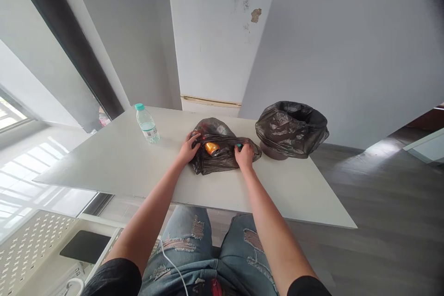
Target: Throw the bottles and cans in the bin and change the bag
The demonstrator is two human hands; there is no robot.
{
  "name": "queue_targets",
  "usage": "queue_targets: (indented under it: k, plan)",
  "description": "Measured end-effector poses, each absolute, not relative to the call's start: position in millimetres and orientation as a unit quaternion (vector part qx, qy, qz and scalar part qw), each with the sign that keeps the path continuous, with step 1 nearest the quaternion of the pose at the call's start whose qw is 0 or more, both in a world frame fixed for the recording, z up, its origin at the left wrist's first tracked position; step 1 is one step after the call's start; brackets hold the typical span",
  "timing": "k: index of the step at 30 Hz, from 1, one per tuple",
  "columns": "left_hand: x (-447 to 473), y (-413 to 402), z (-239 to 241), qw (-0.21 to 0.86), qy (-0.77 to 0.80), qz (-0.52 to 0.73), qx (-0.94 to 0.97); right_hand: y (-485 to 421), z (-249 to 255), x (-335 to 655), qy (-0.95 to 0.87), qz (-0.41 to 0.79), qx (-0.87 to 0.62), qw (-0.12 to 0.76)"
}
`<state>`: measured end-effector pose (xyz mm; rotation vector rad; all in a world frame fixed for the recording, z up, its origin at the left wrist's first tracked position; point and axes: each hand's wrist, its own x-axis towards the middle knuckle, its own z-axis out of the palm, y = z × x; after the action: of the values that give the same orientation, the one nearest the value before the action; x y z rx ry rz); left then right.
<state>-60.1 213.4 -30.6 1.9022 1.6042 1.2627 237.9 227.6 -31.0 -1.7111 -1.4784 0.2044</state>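
A thin black plastic bag [218,165] lies on the white table in front of me, its mouth facing me. An orange drink can [212,149] shows in the opening, lying on its side. Through the film at the back a clear, rounded shape shows, too veiled to name. My left hand [189,149] is closed on the left side of the bag's rim. On the right side, my right hand [245,155] is closed on the bag too. A small teal spot, perhaps a bottle cap, shows beside its fingers; whether they hold it I cannot tell.
Left on the table [104,162] stands a clear bottle [148,128] with a teal cap, partly filled. At the right stands a bin [274,151] lined with a black bag [294,136]. Behind is a white fridge [218,46]. A perforated cream surface [27,245] is at lower left.
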Motion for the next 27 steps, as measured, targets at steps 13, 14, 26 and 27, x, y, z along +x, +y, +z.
queue_targets:
  k: [13,14,26,27]
  plan:
    - [-60,213,-29,0.161,0.556,0.443,0.685,224,-18,241,-0.538,0.062,-0.602,0.587]
    - [-60,213,-29,0.157,0.552,0.445,0.687,224,-18,241,-0.541,0.065,-0.598,0.587]
    - [-60,207,-17,0.121,0.55,0.503,0.656,211,-10,235,-0.621,0.104,-0.548,0.551]
    - [-60,207,-17,0.116,0.55,0.51,0.651,210,-10,235,-0.614,0.106,-0.551,0.555]
